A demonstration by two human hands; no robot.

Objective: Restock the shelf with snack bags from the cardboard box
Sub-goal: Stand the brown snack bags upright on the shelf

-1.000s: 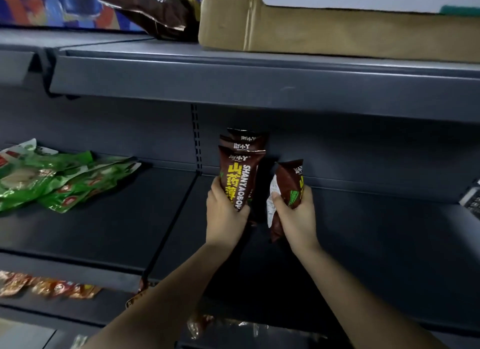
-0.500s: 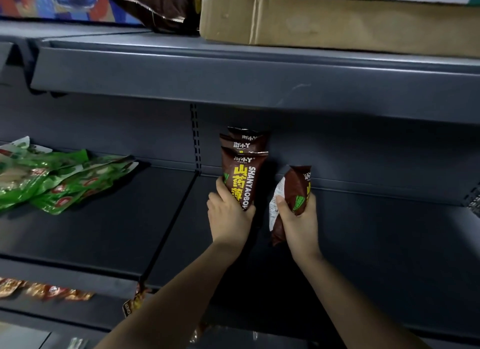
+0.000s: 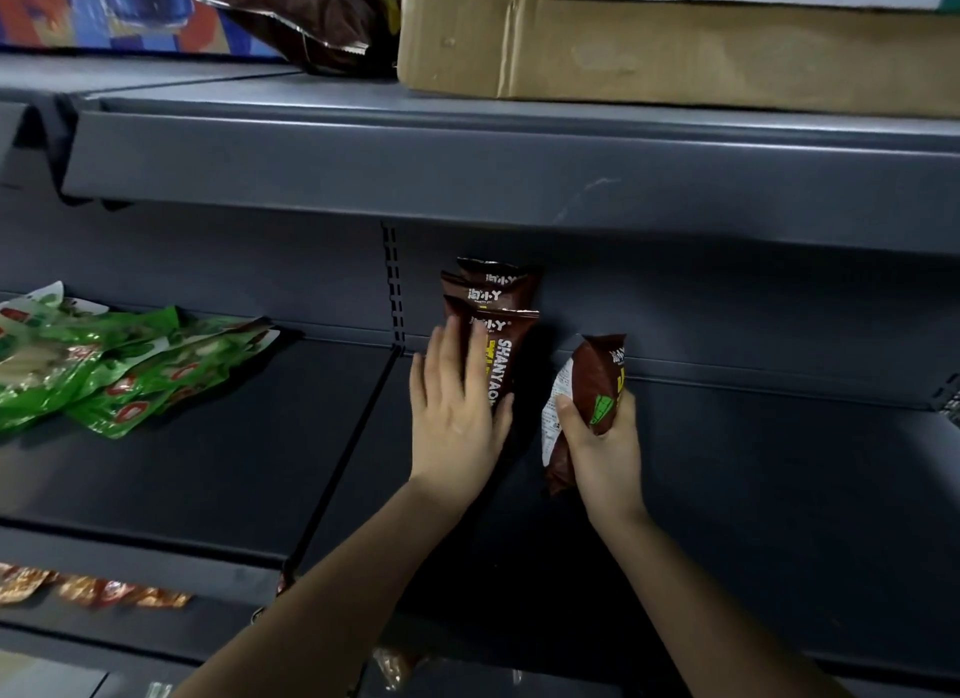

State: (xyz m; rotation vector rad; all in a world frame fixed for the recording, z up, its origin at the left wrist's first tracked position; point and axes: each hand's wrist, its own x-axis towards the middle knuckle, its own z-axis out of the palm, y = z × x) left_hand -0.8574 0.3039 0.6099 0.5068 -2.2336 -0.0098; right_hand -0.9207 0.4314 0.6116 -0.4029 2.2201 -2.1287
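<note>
Three brown snack bags stand upright in a row against the back wall of the dark grey middle shelf. My left hand lies flat against the front bag, fingers spread over its left side. My right hand grips another brown snack bag just right of the row, tilted, its white back showing. The cardboard box sits on the upper shelf, above the hands.
A loose brown bag lies on the upper shelf left of the box. Green snack packs are piled at the left of the middle shelf. Orange packets lie on the lower shelf at the bottom left.
My left hand has opened from a grasp on the front bag to a flat press with spread fingers. My right hand still holds its bag, slightly further right of the row.
</note>
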